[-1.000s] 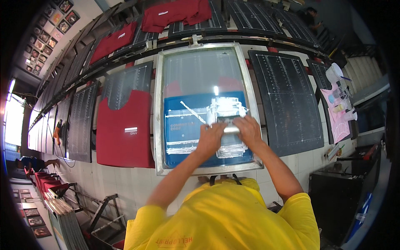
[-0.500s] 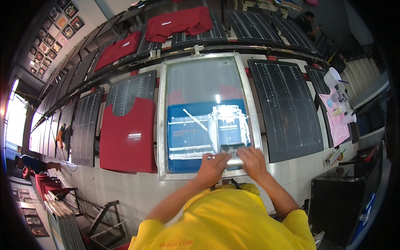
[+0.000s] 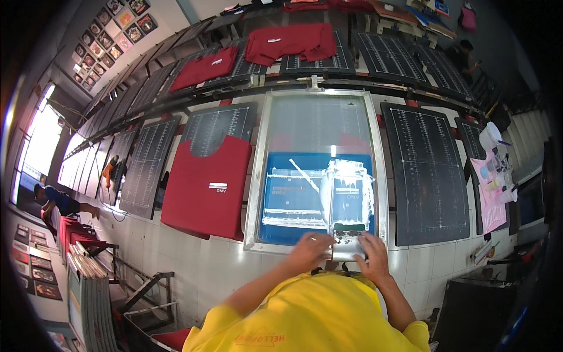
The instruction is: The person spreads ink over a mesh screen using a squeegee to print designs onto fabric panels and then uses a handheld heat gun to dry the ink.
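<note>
A screen-printing screen (image 3: 256, 176) in a pale metal frame lies before me, its blue lower part streaked with white ink (image 3: 371, 196). At its near edge is a squeegee (image 3: 348, 250) with a metal handle and a dark blade edge, leaning toward me. My left hand (image 3: 309, 250) closes on the squeegee's left end, and my right hand (image 3: 373, 254) grips its right end. Through the mesh, a dark red garment shows faintly. To the left, a red shirt (image 3: 202, 182) with a small white print lies on a black board.
Black boards with white gridlines stand along the rail, one (image 3: 431, 176) right of the screen. Farther right, a pink cloth (image 3: 491, 208) bears tubs. More red shirts (image 3: 290, 44) lie on the far row. One person (image 3: 64, 202) is at far left, another (image 3: 462, 58) at far right.
The squeegee has come toward me to the screen's near edge and leans back. My hands have shifted from its top to its ends. The whole view has swung, moving the scene rightward.
</note>
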Demonstrator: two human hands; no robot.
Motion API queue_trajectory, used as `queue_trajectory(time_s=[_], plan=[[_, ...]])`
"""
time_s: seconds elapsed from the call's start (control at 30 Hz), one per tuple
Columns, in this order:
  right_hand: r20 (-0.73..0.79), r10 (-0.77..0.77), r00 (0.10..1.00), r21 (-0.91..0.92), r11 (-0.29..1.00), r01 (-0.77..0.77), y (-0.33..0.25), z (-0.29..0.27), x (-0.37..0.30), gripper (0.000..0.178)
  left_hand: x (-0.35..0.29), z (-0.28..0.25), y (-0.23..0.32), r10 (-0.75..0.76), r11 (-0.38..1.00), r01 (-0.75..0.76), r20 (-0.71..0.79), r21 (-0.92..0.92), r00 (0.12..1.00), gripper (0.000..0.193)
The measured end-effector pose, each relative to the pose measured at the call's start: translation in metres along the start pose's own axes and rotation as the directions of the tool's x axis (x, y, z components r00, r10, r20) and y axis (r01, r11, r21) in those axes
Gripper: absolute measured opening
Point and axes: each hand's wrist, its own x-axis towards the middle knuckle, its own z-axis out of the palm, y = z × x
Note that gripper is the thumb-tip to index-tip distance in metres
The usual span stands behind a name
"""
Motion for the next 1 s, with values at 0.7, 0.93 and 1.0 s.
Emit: queue_trajectory(time_s=[0.7, 0.93, 1.0], plan=[[-0.339, 0.652, 0.679, 0.450, 0.746, -0.492, 0.065, 0.028, 0.027, 0.034, -0.093, -0.064, -0.096, -0.710, 0.646, 0.669, -0.611, -0.368, 0.350, 0.042], [-0.393, 0.663, 0.637, 0.494, 0.737, -0.462, 0.099, 0.014, 0.008, 0.028, -0.077, -0.082, -0.050, -0.733, 0.657, 0.635, -0.539, -0.406, 0.414, 0.037], [-0.400, 0.656, 0.640, 0.497, 0.742, -0.450, 0.111, -0.016, 0.003, 0.027, -0.058, -0.074, -0.027, -0.771, 0.631, 0.638, -0.448, -0.441, 0.453, 0.038]])
